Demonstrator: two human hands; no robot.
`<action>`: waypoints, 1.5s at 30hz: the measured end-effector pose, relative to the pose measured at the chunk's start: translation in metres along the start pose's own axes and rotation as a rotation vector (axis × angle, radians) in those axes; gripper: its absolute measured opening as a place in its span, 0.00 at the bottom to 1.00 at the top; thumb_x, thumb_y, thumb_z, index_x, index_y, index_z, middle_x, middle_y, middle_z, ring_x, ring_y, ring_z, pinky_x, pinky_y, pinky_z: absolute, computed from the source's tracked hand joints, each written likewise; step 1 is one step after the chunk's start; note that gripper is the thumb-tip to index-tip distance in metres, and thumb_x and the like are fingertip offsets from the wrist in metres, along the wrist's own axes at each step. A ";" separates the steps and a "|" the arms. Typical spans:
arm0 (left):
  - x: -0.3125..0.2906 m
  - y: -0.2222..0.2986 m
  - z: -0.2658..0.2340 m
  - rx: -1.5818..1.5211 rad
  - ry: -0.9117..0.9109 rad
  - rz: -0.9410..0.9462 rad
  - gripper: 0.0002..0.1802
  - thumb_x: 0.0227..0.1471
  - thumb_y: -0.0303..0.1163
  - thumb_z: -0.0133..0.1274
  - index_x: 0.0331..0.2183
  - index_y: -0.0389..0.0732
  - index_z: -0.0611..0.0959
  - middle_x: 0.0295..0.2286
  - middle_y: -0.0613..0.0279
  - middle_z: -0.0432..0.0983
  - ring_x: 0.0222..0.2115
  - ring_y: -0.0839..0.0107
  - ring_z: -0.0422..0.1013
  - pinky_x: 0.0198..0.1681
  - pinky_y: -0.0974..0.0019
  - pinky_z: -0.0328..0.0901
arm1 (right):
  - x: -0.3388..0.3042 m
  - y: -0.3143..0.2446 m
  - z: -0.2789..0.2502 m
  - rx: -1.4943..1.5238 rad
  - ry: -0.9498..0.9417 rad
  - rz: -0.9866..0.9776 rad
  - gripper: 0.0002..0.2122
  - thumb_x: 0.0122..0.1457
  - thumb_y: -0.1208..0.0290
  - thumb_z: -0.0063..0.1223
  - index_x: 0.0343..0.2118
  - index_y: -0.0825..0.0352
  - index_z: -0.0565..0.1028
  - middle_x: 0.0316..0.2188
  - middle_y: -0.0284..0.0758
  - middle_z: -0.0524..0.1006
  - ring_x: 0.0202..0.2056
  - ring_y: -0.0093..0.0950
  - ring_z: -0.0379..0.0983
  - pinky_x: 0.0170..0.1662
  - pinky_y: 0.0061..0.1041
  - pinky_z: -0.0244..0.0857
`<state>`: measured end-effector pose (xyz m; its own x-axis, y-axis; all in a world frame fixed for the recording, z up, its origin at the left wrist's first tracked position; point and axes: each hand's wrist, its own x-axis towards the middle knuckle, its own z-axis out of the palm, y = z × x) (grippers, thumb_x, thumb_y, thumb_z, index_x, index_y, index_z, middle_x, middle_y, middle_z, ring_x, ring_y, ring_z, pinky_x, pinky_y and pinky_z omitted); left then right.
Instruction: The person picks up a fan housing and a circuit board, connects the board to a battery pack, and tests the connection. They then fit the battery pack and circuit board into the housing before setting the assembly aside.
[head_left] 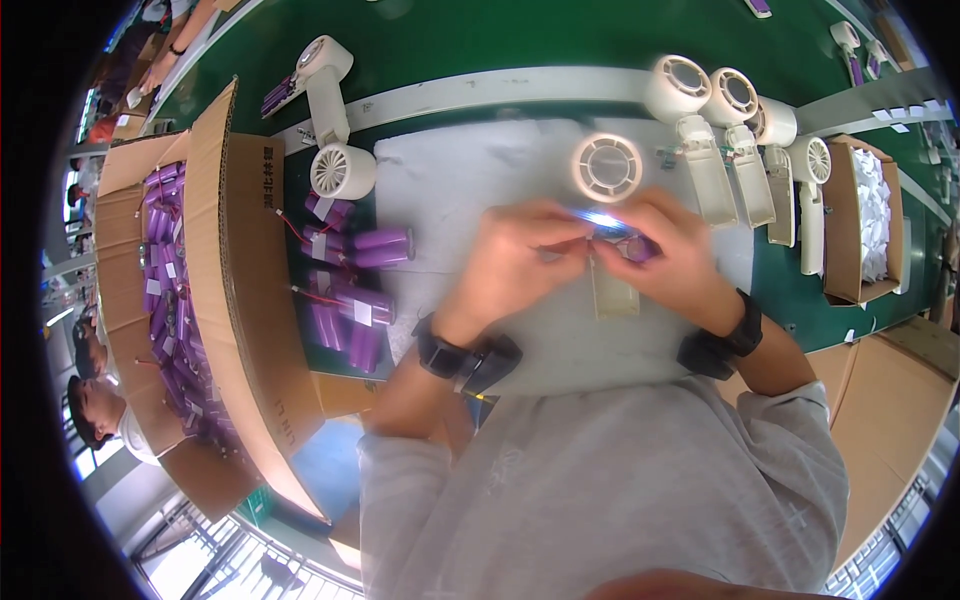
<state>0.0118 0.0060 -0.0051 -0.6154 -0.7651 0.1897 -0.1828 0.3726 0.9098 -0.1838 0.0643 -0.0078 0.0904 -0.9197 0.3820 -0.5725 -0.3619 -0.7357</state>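
In front of me a cream handheld fan (607, 168) lies on the pale work mat, its round head pointing away and its open handle (616, 296) partly hidden under my hands. My right hand (672, 252) is closed round a purple battery (641, 249), of which only a small part shows. The fingers of my left hand (525, 255) are pinched together beside it, on something too small and blurred to name. A bright bluish-white light (600, 219) glows between the two hands, above the handle.
Purple batteries (352, 305) with wires lie left of the mat (430, 170), beside a large carton (232, 300) full of more. Cream fans (705, 175) stand in a row at right. Beyond them is a small box (846, 230) of white pieces. Another person's arm (190, 35) shows far left.
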 end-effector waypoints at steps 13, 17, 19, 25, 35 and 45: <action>0.000 0.003 -0.011 -0.013 0.032 -0.041 0.16 0.40 0.18 0.61 0.36 0.37 0.85 0.33 0.56 0.80 0.30 0.67 0.77 0.33 0.70 0.71 | 0.000 0.003 0.001 0.086 0.003 0.058 0.14 0.47 0.78 0.67 0.37 0.67 0.76 0.30 0.35 0.75 0.23 0.24 0.70 0.25 0.20 0.63; 0.006 0.010 -0.054 0.580 0.479 0.050 0.17 0.41 0.22 0.62 0.39 0.39 0.84 0.39 0.52 0.78 0.38 0.59 0.76 0.42 0.62 0.70 | -0.002 0.006 0.002 0.116 -0.002 0.087 0.13 0.48 0.78 0.66 0.37 0.67 0.75 0.30 0.34 0.75 0.23 0.21 0.69 0.25 0.18 0.62; 0.007 0.011 -0.078 0.990 0.657 -0.115 0.21 0.40 0.23 0.61 0.42 0.44 0.83 0.39 0.50 0.77 0.40 0.54 0.74 0.45 0.57 0.69 | -0.002 0.009 0.002 0.120 0.013 0.082 0.13 0.48 0.78 0.66 0.37 0.67 0.75 0.30 0.34 0.75 0.24 0.21 0.69 0.25 0.18 0.62; -0.010 -0.027 -0.130 0.909 0.482 -0.444 0.26 0.39 0.29 0.65 0.45 0.40 0.81 0.40 0.48 0.77 0.41 0.53 0.74 0.48 0.57 0.67 | -0.001 0.009 0.007 0.146 0.001 0.071 0.13 0.49 0.77 0.66 0.37 0.68 0.74 0.31 0.34 0.75 0.25 0.21 0.70 0.25 0.18 0.63; -0.007 -0.017 -0.121 0.728 0.749 -0.581 0.26 0.44 0.41 0.65 0.43 0.36 0.82 0.35 0.46 0.79 0.37 0.52 0.77 0.42 0.56 0.70 | -0.004 0.010 0.007 0.166 -0.012 0.089 0.12 0.50 0.76 0.65 0.36 0.68 0.74 0.32 0.35 0.75 0.27 0.23 0.72 0.28 0.19 0.66; 0.015 -0.025 -0.121 1.059 0.562 -0.646 0.29 0.43 0.50 0.65 0.40 0.36 0.82 0.34 0.43 0.78 0.36 0.48 0.76 0.41 0.54 0.70 | -0.005 0.011 0.007 0.159 -0.020 0.096 0.13 0.50 0.75 0.65 0.37 0.68 0.74 0.32 0.36 0.75 0.27 0.25 0.72 0.29 0.21 0.67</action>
<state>0.1000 -0.0783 0.0196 0.1492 -0.9691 0.1962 -0.9690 -0.1038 0.2242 -0.1845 0.0637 -0.0216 0.0587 -0.9534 0.2958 -0.4430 -0.2905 -0.8482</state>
